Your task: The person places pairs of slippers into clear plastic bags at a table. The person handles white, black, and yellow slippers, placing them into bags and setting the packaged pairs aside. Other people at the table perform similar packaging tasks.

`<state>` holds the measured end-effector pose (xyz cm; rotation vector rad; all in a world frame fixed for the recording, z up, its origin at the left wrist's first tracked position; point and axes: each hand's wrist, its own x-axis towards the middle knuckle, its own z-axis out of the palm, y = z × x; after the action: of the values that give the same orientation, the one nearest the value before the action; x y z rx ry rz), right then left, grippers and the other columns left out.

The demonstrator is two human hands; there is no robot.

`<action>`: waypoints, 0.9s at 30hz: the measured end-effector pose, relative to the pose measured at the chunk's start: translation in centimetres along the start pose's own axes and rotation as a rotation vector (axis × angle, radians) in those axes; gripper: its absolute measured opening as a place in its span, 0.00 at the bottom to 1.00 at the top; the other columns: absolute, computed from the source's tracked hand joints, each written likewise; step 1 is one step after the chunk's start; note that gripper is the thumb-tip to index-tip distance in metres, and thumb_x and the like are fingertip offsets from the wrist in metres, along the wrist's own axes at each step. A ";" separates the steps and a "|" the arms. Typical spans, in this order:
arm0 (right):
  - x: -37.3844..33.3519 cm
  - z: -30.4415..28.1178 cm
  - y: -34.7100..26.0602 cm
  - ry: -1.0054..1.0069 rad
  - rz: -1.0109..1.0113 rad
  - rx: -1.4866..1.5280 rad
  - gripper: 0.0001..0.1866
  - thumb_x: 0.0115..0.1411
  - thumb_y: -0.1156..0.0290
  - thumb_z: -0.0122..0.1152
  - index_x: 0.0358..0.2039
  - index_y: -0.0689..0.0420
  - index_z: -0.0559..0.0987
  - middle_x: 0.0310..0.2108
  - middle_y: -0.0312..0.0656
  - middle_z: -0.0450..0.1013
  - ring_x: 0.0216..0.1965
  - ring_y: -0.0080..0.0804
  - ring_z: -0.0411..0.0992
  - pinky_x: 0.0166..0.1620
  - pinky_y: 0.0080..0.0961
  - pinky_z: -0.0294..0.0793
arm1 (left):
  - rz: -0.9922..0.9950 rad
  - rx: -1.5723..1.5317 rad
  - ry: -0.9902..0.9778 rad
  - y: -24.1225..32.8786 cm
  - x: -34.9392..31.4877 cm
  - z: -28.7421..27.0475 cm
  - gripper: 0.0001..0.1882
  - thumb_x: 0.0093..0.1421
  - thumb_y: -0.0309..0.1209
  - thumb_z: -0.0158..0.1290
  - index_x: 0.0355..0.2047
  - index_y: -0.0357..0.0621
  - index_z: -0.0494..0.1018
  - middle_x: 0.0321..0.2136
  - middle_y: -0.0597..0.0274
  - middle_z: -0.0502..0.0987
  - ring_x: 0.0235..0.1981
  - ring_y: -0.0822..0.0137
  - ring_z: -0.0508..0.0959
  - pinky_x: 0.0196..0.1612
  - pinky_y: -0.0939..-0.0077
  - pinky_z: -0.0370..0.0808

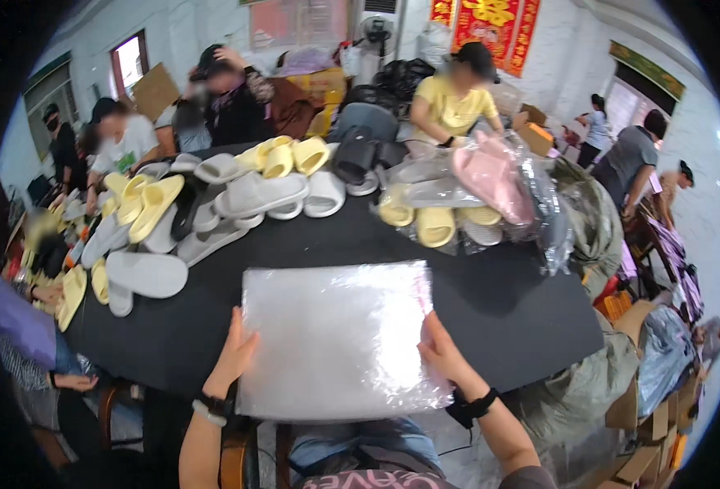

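A stack of clear plastic bags [327, 342] is held level over the near edge of the black table. My left hand [236, 346] grips its left side, thumb on top and the other fingers hidden beneath. On the opposite side my right hand [445, 346] holds it the same way, thumb over the edge. Light glares off the film near the right hand. Beyond the stack, grey and yellow slippers [262, 194] lie heaped at the far left of the table. Bagged slippers [490, 175], pink, yellow and grey, are piled at the far right.
The black table [507, 301] spreads around the stack. A person in yellow [454, 98] works across it; a neighbour's hand [75, 381] shows at the left. Large sacks [580, 371] and cardboard boxes [653, 432] crowd the right side.
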<state>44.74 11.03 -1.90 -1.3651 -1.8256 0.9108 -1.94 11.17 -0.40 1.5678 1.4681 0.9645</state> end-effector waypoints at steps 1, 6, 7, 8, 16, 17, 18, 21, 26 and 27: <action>0.0 0.2 0.5 0.023 -0.010 -0.006 0.43 0.60 0.74 0.61 0.69 0.70 0.48 0.70 0.63 0.48 0.72 0.51 0.47 0.71 0.35 0.47 | 0.014 0.102 0.012 0.9 -0.4 -0.1 0.42 0.67 0.32 0.50 0.70 0.27 0.36 0.71 0.38 0.42 0.73 0.50 0.44 0.72 0.64 0.43; -0.2 0.3 1.8 0.036 0.071 0.126 0.41 0.62 0.71 0.60 0.69 0.70 0.49 0.70 0.62 0.47 0.72 0.47 0.47 0.71 0.33 0.47 | 0.261 1.028 -0.046 6.8 -4.2 0.1 0.44 0.62 0.44 0.53 0.68 0.26 0.49 0.69 0.33 0.47 0.71 0.39 0.47 0.70 0.41 0.43; -0.2 0.3 1.7 0.031 0.061 0.141 0.41 0.62 0.71 0.60 0.69 0.70 0.49 0.71 0.61 0.47 0.72 0.47 0.47 0.71 0.33 0.47 | 0.282 0.978 -0.104 7.2 -4.8 0.9 0.42 0.63 0.46 0.52 0.67 0.29 0.51 0.69 0.34 0.49 0.71 0.39 0.47 0.70 0.40 0.43; -0.2 0.3 1.7 0.026 0.050 0.157 0.41 0.63 0.70 0.60 0.69 0.70 0.49 0.71 0.61 0.47 0.72 0.47 0.47 0.71 0.33 0.47 | 0.302 0.928 -0.162 7.7 -5.4 1.9 0.41 0.63 0.47 0.51 0.67 0.31 0.54 0.68 0.36 0.51 0.70 0.38 0.48 0.69 0.38 0.42; -0.2 -2.0 1.5 -0.099 0.104 0.070 0.43 0.64 0.68 0.63 0.71 0.65 0.48 0.72 0.54 0.47 0.72 0.39 0.49 0.70 0.31 0.49 | 0.405 0.853 -0.151 8.2 -6.9 11.4 0.35 0.63 0.56 0.48 0.64 0.51 0.65 0.66 0.42 0.59 0.68 0.35 0.53 0.65 0.26 0.40; 0.0 -3.1 2.2 -0.137 0.109 0.196 0.44 0.64 0.68 0.62 0.71 0.63 0.46 0.73 0.52 0.45 0.72 0.38 0.48 0.70 0.32 0.50 | 0.406 0.846 -0.145 8.0 -6.9 11.9 0.35 0.62 0.57 0.48 0.64 0.52 0.66 0.66 0.43 0.59 0.68 0.35 0.53 0.65 0.25 0.39; 0.2 -4.5 2.8 -0.177 0.109 0.321 0.45 0.64 0.69 0.62 0.72 0.61 0.44 0.74 0.50 0.43 0.72 0.37 0.48 0.70 0.32 0.52 | 0.404 0.840 -0.135 7.7 -7.0 12.2 0.35 0.62 0.57 0.49 0.64 0.52 0.67 0.66 0.43 0.60 0.67 0.35 0.54 0.64 0.24 0.39; 3.7 -12.2 -1.1 0.080 0.009 0.127 0.40 0.63 0.70 0.61 0.70 0.64 0.51 0.71 0.55 0.48 0.69 0.46 0.56 0.67 0.37 0.59 | 0.423 0.858 -0.070 6.5 -7.7 12.0 0.37 0.60 0.59 0.50 0.63 0.53 0.67 0.65 0.44 0.61 0.67 0.34 0.54 0.63 0.22 0.38; 9.1 -29.7 -0.5 0.760 -0.106 -0.698 0.24 0.59 0.73 0.60 0.57 0.60 0.72 0.55 0.53 0.71 0.58 0.51 0.67 0.61 0.43 0.66 | 0.377 0.800 -0.153 7.7 -7.3 12.8 0.38 0.61 0.61 0.47 0.64 0.51 0.65 0.66 0.42 0.58 0.68 0.33 0.51 0.64 0.23 0.35; 9.6 -32.3 0.4 0.744 -0.029 -0.824 0.23 0.61 0.70 0.58 0.57 0.58 0.72 0.56 0.51 0.71 0.59 0.51 0.66 0.61 0.44 0.66 | 0.381 0.802 -0.151 7.6 -7.3 12.8 0.38 0.61 0.61 0.47 0.65 0.52 0.65 0.66 0.42 0.58 0.68 0.32 0.51 0.64 0.23 0.35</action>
<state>69.84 24.80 15.89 -1.8024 -1.6197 -0.4349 12.50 3.13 0.93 2.5010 1.5674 0.4280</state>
